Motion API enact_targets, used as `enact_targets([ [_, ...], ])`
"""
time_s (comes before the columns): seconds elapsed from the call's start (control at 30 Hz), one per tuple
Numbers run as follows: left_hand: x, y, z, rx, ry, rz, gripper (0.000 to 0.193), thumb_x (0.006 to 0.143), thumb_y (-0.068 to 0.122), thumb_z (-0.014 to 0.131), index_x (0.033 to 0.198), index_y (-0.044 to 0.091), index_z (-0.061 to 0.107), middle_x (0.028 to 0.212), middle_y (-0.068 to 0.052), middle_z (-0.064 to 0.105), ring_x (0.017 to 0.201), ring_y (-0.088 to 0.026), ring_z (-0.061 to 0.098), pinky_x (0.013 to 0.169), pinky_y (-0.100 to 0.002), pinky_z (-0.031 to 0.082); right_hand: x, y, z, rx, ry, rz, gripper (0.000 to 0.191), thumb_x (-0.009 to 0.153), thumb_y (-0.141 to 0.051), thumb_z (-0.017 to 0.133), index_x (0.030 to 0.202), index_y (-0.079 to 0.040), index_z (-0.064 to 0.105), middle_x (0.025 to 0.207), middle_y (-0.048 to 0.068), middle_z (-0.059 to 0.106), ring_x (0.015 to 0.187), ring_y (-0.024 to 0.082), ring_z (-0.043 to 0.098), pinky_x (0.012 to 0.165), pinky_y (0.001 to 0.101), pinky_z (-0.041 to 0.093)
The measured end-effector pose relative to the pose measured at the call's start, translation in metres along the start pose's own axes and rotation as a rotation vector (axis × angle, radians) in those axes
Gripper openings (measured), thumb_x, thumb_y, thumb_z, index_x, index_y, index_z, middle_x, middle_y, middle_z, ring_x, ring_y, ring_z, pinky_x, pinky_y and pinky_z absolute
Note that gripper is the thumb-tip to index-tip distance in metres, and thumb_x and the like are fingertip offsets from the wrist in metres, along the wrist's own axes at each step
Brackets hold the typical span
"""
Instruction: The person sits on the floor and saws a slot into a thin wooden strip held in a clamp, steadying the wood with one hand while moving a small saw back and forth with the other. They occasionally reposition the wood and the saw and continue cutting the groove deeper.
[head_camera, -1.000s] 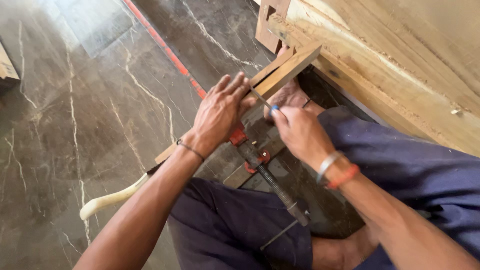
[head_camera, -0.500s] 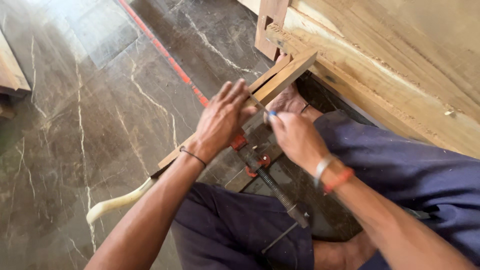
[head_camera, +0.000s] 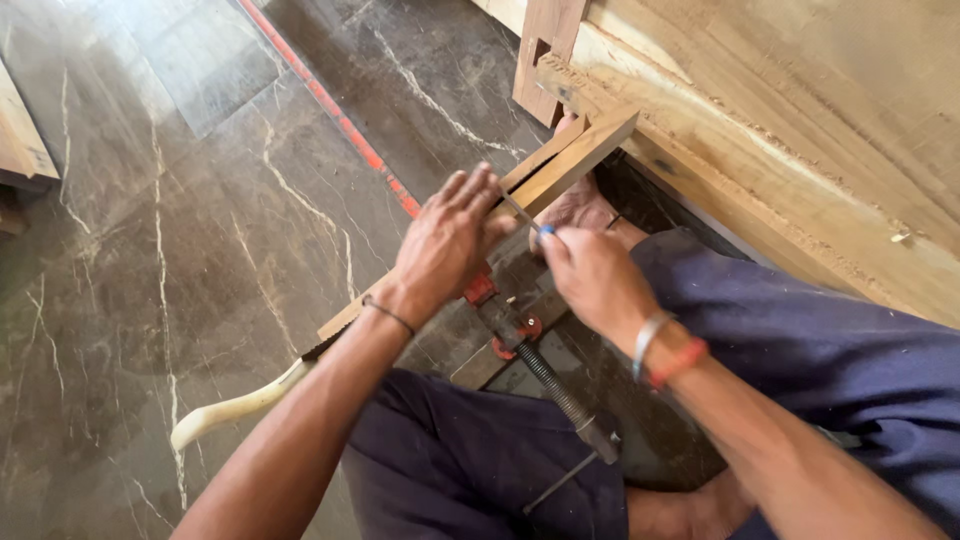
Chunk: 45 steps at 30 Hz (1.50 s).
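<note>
My left hand (head_camera: 450, 240) lies flat with fingers spread across a pale wooden strip (head_camera: 585, 155) that slants over my lap. Just to its right, my right hand (head_camera: 590, 275) pinches a thin marking tool with a blue end (head_camera: 522, 214), its tip on the strip beside my left fingers. A red and black screw clamp (head_camera: 505, 320) sits under both hands against the strip, and its threaded rod (head_camera: 560, 395) runs toward my knee. A bare foot (head_camera: 580, 205) shows beneath the strip.
A large rough wooden frame (head_camera: 800, 120) fills the upper right. A saw with a pale handle (head_camera: 225, 410) lies on the dark marble floor (head_camera: 200, 220) under my left forearm. A red line (head_camera: 330, 105) crosses the floor. A plank end (head_camera: 20, 140) sits at the left edge.
Both hands stay on the strip in nearly the same pose. The view has drifted a little, so everything sits slightly lower in the picture.
</note>
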<state>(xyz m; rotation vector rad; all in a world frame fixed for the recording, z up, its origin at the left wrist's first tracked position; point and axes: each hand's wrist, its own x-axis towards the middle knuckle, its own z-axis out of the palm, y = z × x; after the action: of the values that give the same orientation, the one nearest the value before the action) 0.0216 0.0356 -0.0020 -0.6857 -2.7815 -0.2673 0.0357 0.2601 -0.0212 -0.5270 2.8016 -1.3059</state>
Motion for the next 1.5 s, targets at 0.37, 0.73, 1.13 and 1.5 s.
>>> enact_targets([
  [0.37,0.019,-0.023,-0.019,-0.185,-0.059,-0.072,0.058,0.107,0.039,0.051,0.144,-0.005,0.052,0.154,-0.022,0.048,0.143,-0.041,0.043,0.119,-0.045,0.035,0.031,-0.019,-0.007,0.146,-0.023,0.024,0.043,0.1,-0.028,0.053,0.07,0.0,0.068,0.067,0.021,0.07,0.066,0.038,0.073,0.067,0.047,0.055],
  [0.73,0.011,-0.011,-0.014,-0.065,-0.138,-0.005,0.043,0.104,0.03,0.055,0.137,0.002,0.059,0.152,-0.019,0.051,0.145,-0.038,0.044,0.12,-0.045,0.035,0.012,-0.014,-0.003,0.041,0.054,-0.13,0.037,0.103,-0.025,0.053,0.081,0.001,0.067,0.077,0.026,0.067,0.076,0.043,0.068,0.069,0.0506,0.05],
  [1.13,0.014,-0.003,-0.011,-0.192,-0.062,-0.096,0.052,0.104,0.033,0.055,0.143,-0.002,0.054,0.151,-0.02,0.052,0.141,-0.044,0.044,0.118,-0.048,0.035,0.007,-0.011,-0.002,-0.004,0.06,-0.063,0.034,0.1,-0.026,0.055,0.083,-0.001,0.07,0.08,0.027,0.068,0.081,0.046,0.066,0.067,0.054,0.051],
  [1.5,0.009,-0.017,0.006,-0.071,-0.056,0.019,0.049,0.104,0.034,0.053,0.139,-0.001,0.056,0.152,-0.022,0.051,0.145,-0.037,0.044,0.122,-0.046,0.033,0.02,0.013,0.024,0.027,0.024,-0.037,0.037,0.1,-0.028,0.051,0.08,-0.002,0.068,0.077,0.025,0.069,0.075,0.044,0.069,0.068,0.0525,0.052],
])
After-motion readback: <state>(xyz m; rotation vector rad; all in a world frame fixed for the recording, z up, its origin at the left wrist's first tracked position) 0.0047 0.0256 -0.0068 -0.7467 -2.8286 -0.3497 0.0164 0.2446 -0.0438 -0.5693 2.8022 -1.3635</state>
